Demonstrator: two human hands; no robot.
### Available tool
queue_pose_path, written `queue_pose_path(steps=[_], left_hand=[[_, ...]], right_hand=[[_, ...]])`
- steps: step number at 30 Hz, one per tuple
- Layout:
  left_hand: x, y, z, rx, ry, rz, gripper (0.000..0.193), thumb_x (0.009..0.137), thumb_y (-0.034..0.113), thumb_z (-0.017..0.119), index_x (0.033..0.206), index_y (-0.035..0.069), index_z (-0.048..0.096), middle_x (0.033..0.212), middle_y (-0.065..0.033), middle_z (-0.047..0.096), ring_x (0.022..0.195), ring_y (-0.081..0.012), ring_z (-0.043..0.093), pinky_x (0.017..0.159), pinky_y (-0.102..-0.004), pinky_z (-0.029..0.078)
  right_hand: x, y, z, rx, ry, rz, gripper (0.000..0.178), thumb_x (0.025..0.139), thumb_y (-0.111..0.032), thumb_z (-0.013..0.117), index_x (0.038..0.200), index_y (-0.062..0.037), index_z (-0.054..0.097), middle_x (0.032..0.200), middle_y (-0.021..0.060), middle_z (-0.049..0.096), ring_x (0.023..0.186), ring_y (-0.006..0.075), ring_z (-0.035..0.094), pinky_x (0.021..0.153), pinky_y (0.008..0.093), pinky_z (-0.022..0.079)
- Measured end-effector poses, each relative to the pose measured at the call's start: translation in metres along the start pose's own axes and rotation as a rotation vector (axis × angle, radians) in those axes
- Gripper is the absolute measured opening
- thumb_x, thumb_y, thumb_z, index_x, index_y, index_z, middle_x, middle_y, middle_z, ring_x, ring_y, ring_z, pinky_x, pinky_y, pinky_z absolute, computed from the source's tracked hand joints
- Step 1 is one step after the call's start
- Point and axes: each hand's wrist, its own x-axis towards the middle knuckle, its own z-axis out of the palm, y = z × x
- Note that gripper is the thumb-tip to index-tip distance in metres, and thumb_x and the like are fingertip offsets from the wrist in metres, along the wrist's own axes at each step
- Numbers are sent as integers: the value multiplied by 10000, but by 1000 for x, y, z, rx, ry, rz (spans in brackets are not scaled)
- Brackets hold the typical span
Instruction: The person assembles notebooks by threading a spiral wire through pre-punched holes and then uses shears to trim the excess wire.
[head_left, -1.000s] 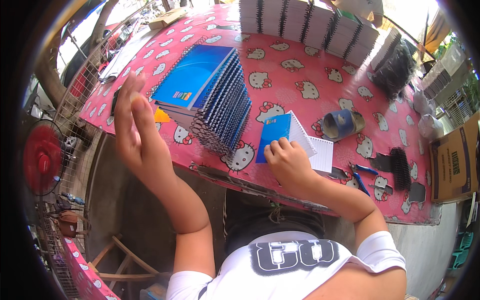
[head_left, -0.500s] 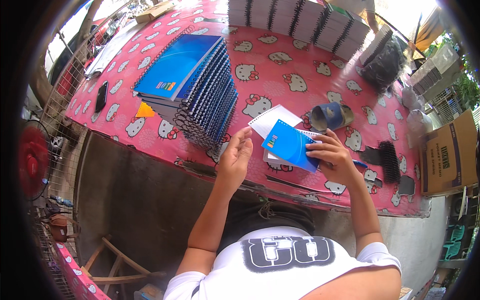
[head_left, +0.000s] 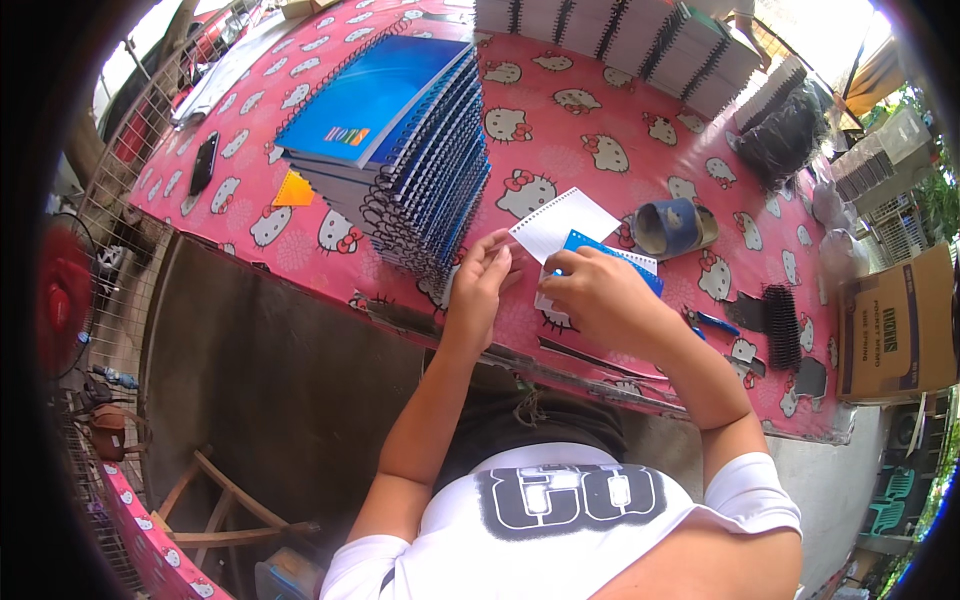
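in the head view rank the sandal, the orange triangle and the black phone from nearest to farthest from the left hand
From the left hand:
1. Sandal, to its right.
2. Orange triangle, to its left, beyond the stack of blue notebooks; close to the sandal's distance.
3. Black phone, farthest left.

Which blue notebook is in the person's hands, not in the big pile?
The small blue notebook under the right hand, with the left hand at its white page; the others sit stacked in the tall pile.

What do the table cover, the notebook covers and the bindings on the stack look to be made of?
Table cover: seemingly plastic or oilcloth, pink with a cartoon print and a slight sheen. Notebook covers: likely coated card, glossy blue, lying flat and stiff. Bindings: dark spiral coils, wire or plastic, too small to tell. The sheets at the left hand and right hand look like plain matte white paper.
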Motion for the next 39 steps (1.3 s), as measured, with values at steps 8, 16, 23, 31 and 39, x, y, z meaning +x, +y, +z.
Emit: queue_pose_path(steps=[8, 16, 23, 31, 39], left_hand=[[18, 3, 15, -55, -8, 19, 346, 946, 93, 562, 1261, -26, 486, 1075, -101, 638, 971, -123, 604, 849, -260, 479], [28, 6, 16, -7, 14, 55, 305, 891, 41, 619, 1181, -28, 553, 965, -65, 658, 839, -85, 606, 757, -222, 481], [21, 31, 30, -5, -124, 26, 265, 904, 86, 611, 1143, -21, 570, 891, -55, 676, 706, -90, 630, 637, -230, 511], [5, 38, 44, 7, -173, -144, 287, 929, 101, 582, 1199, 39, 505, 972, -90, 653, 821, -144, 663, 746, -300, 556], [-1, 27, 46, 108, -221, 521, 522, 876, -20, 633, 1324, 46, 372, 1136, -128, 593, 1016, -179, 606, 859, -318, 498]], right_hand=[[2, 0, -2, 25, -25, -15, 163, 736, -63, 675, 899, -68, 677, 985, 99, 616, 894, 289, 619, 756, 399, 525], [-3, 7, -5, 147, 41, -40, 191, 729, 23, 625, 915, -19, 641, 1002, 145, 632, 894, 325, 631, 762, 419, 532], [-26, -9, -1, 133, 824, 136, 259, 751, 78, 648, 1004, 22, 639, 1052, 179, 659, 856, 310, 668, 731, 360, 549], [-37, -5, 45, 131, 752, -161, 311, 689, 52, 666, 999, 52, 636, 1060, 181, 632, 937, 322, 650, 789, 391, 554], [-57, -3, -3, 256, 948, 116, 624, 710, -125, 800, 1265, -54, 522, 1222, 151, 581, 1169, 307, 545, 1024, 467, 399]])
